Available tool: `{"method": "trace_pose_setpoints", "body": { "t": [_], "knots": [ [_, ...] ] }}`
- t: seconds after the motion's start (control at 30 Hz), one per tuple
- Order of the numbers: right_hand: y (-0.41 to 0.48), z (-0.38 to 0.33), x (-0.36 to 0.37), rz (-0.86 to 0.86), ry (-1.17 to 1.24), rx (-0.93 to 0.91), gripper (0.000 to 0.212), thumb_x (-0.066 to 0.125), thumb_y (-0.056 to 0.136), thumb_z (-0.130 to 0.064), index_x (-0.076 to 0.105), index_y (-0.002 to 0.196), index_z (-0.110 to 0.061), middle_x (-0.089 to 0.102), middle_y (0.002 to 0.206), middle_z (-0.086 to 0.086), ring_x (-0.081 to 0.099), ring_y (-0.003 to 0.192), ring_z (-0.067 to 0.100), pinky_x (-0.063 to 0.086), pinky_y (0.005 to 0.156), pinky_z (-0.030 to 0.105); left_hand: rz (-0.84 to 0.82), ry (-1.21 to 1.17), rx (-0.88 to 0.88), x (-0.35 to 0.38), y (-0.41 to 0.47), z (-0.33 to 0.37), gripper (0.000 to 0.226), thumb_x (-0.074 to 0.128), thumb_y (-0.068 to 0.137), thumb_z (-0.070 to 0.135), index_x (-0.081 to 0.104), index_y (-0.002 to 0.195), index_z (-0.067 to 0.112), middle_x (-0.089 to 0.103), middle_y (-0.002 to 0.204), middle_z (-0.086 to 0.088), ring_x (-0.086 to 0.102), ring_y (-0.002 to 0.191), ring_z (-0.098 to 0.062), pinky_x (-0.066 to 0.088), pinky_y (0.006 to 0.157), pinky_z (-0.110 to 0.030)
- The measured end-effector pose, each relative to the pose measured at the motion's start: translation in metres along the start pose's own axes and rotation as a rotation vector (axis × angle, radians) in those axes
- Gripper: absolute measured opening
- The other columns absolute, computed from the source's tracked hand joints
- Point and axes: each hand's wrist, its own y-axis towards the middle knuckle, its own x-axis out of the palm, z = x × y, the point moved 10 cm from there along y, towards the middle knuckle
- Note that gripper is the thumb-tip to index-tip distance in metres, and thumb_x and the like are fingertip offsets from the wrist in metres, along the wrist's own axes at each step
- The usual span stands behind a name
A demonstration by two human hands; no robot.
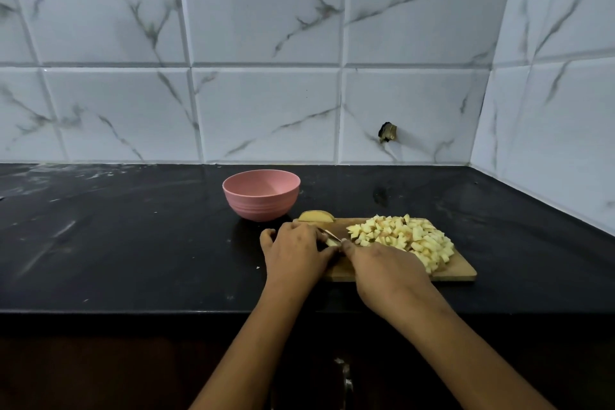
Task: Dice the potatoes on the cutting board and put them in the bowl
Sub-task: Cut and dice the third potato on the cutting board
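A wooden cutting board (pixel 461 271) lies on the black counter. A heap of diced potato (pixel 402 238) covers its right half. At the board's far left corner lies an uncut potato slice (pixel 316 216). My left hand (pixel 294 248) holds down a small potato piece (pixel 331 242) on the board's left part, fingers curled over it. My right hand (pixel 386 268) grips a knife; only part of its blade (pixel 329 234) shows, set against that piece. A pink bowl (pixel 261 194) stands just behind the board's left end; nothing shows inside it.
The black counter (pixel 133 236) stretches wide to the left, its front edge close to me. White marble-look tiled walls rise at the back and on the right, meeting in a corner.
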Motion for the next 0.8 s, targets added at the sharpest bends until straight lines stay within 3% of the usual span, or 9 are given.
{"method": "trace_pose_setpoints", "body": {
  "t": [0.2, 0.33, 0.47, 0.6, 0.7, 0.8],
  "knots": [
    [-0.028, 0.016, 0.007, 0.005, 0.059, 0.041, 0.064, 0.043, 0.099, -0.014, 0.013, 0.152, -0.033, 0.050, 0.088, -0.005, 0.051, 0.075, 0.012, 0.036, 0.054, 0.025, -0.013, 0.052, -0.055, 0.003, 0.005, -0.008, 0.036, 0.049, 0.091, 0.055, 0.065, 0.115, 0.033, 0.059, 0.114, 0.010, 0.043, 0.118, -0.011, 0.022, 0.104, -0.040],
    [-0.031, 0.035, -0.006, 0.066, 0.167, 0.057, 0.047, 0.034, 0.103, -0.030, 0.026, 0.147, -0.044, 0.061, 0.105, -0.008, 0.057, 0.082, 0.009, 0.045, 0.063, 0.026, -0.018, 0.125, -0.057, 0.002, 0.014, -0.011, 0.034, 0.047, 0.092, 0.051, 0.064, 0.114, 0.031, 0.061, 0.111, 0.009, 0.045, 0.113, -0.014, 0.025, 0.099, -0.040],
    [-0.031, 0.050, -0.012, 0.168, 0.227, 0.104, 0.044, 0.029, 0.103, -0.035, 0.028, 0.146, -0.047, 0.063, 0.108, -0.011, 0.057, 0.081, 0.006, 0.041, 0.059, 0.022, 0.028, 0.179, -0.010, -0.005, 0.028, -0.014, 0.029, 0.046, 0.092, 0.043, 0.062, 0.113, 0.030, 0.061, 0.114, 0.008, 0.044, 0.111, -0.017, 0.026, 0.095, -0.041],
    [-0.027, 0.054, -0.004, 0.157, 0.362, 0.109, 0.043, 0.031, 0.103, -0.036, 0.030, 0.145, -0.046, 0.056, 0.087, -0.016, 0.048, 0.062, 0.000, 0.032, 0.049, 0.017, -0.062, 0.180, 0.098, 0.007, 0.041, -0.008, 0.031, 0.048, 0.094, 0.042, 0.061, 0.120, 0.030, 0.055, 0.124, 0.009, 0.041, 0.113, -0.015, 0.029, 0.092, -0.038],
    [-0.026, 0.056, -0.003, 0.152, 0.417, 0.105, 0.043, 0.033, 0.102, -0.036, 0.033, 0.144, -0.046, 0.050, 0.073, -0.017, 0.049, 0.059, 0.001, 0.032, 0.047, 0.018, -0.028, 0.200, 0.126, 0.004, 0.046, -0.007, 0.027, 0.049, 0.095, 0.041, 0.063, 0.116, 0.030, 0.056, 0.119, 0.008, 0.044, 0.111, -0.014, 0.030, 0.091, -0.036],
    [-0.028, 0.058, -0.005, 0.167, 0.432, 0.125, 0.043, 0.033, 0.103, -0.036, 0.031, 0.145, -0.045, 0.046, 0.072, -0.020, 0.043, 0.057, -0.001, 0.031, 0.046, 0.018, 0.021, 0.226, 0.142, 0.002, 0.051, -0.004, 0.024, 0.048, 0.096, 0.038, 0.062, 0.114, 0.028, 0.059, 0.115, 0.008, 0.049, 0.107, -0.013, 0.031, 0.090, -0.034]
  ]
}}
